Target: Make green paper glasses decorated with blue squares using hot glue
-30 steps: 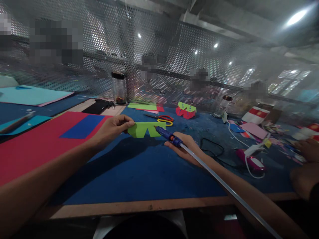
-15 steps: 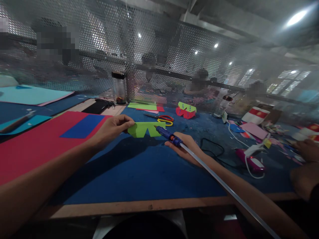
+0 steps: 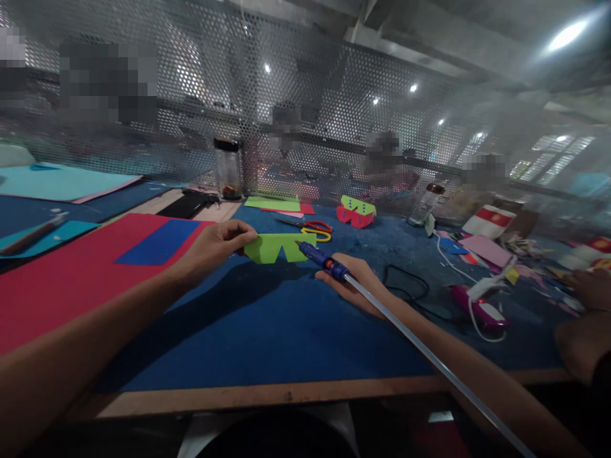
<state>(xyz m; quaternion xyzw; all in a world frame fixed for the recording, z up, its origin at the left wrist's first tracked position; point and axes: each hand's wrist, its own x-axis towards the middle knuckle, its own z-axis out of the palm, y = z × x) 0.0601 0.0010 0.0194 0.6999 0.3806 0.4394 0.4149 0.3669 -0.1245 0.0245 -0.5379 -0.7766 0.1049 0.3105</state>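
My left hand point(image 3: 231, 240) pinches the left end of a lime-green paper cutout point(image 3: 267, 247) that has a notch in its lower edge. The cutout is held above the blue tabletop. My right hand point(image 3: 356, 283) is closed around a blue glue gun point(image 3: 323, 259), whose handle is mostly hidden by the hand. A long clear glue stick point(image 3: 401, 327) sticks out of its back and runs toward the lower right. The gun's nozzle points left at the right part of the cutout; whether it touches the paper I cannot tell.
Behind the cutout lie scissors point(image 3: 317, 230) with red and yellow handles and a green-and-red paper piece point(image 3: 357, 211). Red sheets point(image 3: 95, 280) cover the left side. A jar point(image 3: 229, 168) stands by the mesh panel point(image 3: 315, 114). Right are a pink corded device point(image 3: 480, 308) and another person's hand point(image 3: 589, 289).
The nozzle and the cutout show only a very slight shift to the left. Both hands keep their hold.
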